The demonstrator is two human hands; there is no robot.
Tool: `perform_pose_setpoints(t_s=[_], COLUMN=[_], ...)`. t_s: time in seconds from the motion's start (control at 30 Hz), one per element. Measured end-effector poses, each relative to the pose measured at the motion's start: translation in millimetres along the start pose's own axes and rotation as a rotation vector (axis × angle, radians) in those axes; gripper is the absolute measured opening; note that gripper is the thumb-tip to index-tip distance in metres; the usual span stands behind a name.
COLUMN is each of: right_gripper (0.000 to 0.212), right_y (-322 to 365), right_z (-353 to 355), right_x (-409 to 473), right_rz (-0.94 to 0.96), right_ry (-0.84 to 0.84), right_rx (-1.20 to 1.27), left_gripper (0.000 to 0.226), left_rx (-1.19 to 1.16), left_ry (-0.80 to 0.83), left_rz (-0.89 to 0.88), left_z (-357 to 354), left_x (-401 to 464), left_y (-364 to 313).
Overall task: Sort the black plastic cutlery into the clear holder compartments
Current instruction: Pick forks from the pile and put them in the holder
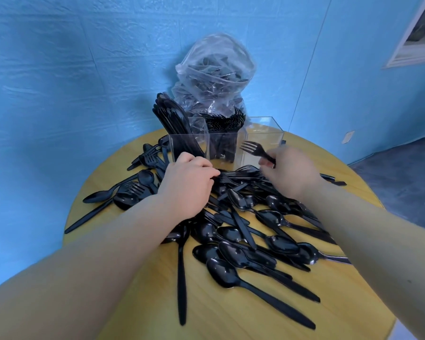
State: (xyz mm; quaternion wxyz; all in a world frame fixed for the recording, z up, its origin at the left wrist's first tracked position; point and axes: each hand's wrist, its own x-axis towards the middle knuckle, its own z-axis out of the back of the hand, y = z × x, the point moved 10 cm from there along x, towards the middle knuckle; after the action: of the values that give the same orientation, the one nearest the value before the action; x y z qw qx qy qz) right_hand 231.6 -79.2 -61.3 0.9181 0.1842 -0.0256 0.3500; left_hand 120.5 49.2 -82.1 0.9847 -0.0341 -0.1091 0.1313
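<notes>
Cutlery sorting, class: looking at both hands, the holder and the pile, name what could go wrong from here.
1. The right hand holds a fork in front of the empty right compartment; forks already fill the middle one, so it could be mis-sorted.
2. The left hand digs into the tangled pile; pulling one piece may drag others off the round table.
3. The bag leans behind the holder and might topple onto it.

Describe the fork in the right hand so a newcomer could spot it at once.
Find the clear holder at the back of the round yellow table. In front of its empty right compartment, the right hand pinches one black fork. Unlike the heaped cutlery, it is raised, tines pointing left.
</notes>
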Motion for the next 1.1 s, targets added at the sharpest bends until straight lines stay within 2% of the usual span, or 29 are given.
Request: perform_pose_setpoints(t_s=[0.13,0.3,0.4,0.57,0.7,0.8,0.93,1.1], right_gripper=[0.016,0.016,0.018,0.012,0.016,0.016,0.009,0.018], right_y=[-12.9,-16.4,-17.0,-18.5,-9.0,-0.2,13.9,33.9], right_z=[-1.2,-24.1,-27.0,-21.4,-14.2,-3.3,17.8,33.1], right_x=[5.8,9.6,11.3,6.3,-0.1,-5.7,-9.6,-10.0], right_rz=[0.020,0.025,0.046,0.047,0.103,0.171,0.230,0.207], right_ry=[-0.066,0.084,0.103,0.089,0.043,-0.027,-0.101,-0.071], right_rx=[-0.124,-0.167,-0.195,-0.065,-0.034,0.064,0.221,0.387], left_gripper=[0.036,0.039,0.042,0.039,0.029,0.022,0.018,0.012], left_rx=[0.054,0.041,0.040,0.020,-0.006,-0.004,-0.056,-0.145], left_ry=[0.046,0.073,0.109,0.134,0.106,0.036,-0.168,-0.373], left_rz=[-0.007,-0.027,-0.047,-0.040,-0.045,-0.070,-0.066,-0.127], left_z=[-6.8,-6.8,-11.4,-12.3,-7.7,-0.4,27.0,64.2], left_x=[5.2,3.9,4.8,8.8,10.2,8.4,2.9,-6.7], left_y=[-2.7,-8.7,-12.3,-10.1,-11.9,-16.6,-18.0,-16.2])
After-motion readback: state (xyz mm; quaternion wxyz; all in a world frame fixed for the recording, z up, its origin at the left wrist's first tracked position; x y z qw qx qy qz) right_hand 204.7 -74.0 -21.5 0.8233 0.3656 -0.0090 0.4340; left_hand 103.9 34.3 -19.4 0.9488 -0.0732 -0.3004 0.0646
